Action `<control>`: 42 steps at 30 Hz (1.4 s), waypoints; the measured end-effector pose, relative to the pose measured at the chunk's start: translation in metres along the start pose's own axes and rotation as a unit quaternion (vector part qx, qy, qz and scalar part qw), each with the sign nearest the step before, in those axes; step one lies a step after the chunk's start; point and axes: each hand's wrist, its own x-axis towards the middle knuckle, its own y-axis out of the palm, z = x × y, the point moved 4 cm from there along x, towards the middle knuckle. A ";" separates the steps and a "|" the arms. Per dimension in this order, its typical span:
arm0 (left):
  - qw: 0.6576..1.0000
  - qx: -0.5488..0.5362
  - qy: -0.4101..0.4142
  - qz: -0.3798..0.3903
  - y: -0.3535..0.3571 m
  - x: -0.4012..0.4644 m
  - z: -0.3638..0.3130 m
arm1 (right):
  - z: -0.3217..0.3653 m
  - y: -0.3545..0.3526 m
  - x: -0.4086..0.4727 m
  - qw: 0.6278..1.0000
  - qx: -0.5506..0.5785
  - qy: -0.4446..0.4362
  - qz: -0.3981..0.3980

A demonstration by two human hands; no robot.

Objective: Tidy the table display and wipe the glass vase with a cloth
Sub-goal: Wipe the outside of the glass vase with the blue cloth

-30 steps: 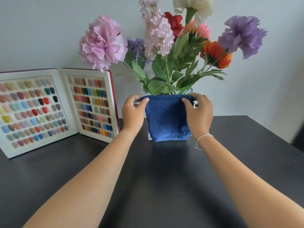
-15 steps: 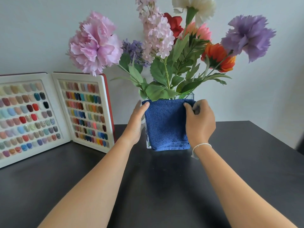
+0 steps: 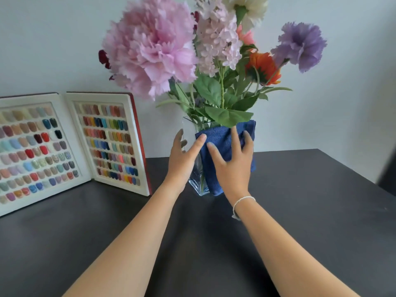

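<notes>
Nearest the camera, two bare forearms reach forward over the dark desk (image 3: 300,211), the right one wearing a thin white bracelet (image 3: 243,201) at the wrist. The right hand (image 3: 232,166) lies flat with its fingers (image 3: 234,138) spread open, palm pressing the blue cloth (image 3: 220,146) against the front and right side of the glass vase (image 3: 196,185); the open, splayed hand looks chosen to cover as much glass as possible per wipe, not to pinch the cloth. The left hand (image 3: 182,159) rests against the bare left face of the vase, fingers extended and loosely open, thumb touching the cloth's edge, most likely bracing the vase so the rubbing does not slide or tip it, since the tall bouquet (image 3: 182,50) makes it top-heavy. The vase stands on the desk, roughly centred and near the back edge, with its lower left corner uncovered and stems visible inside. Just left of it, apart from the glass, an open nail-colour sample book (image 3: 64,146) is propped upright like a display. Behind everything is a plain pale wall (image 3: 42,39). The wiping appears under way, with the left face not yet covered by cloth.
</notes>
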 end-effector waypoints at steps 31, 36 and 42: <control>0.993 -0.053 0.060 0.087 0.000 0.021 0.025 | -0.007 0.008 0.028 0.989 0.144 0.009 0.006; 0.992 -0.073 0.057 0.087 -0.001 0.022 0.025 | 0.006 0.023 -0.007 0.989 0.122 -0.064 0.053; 0.990 -0.082 0.042 0.108 -0.001 0.024 0.028 | 0.012 0.031 -0.032 0.985 0.076 -0.124 0.096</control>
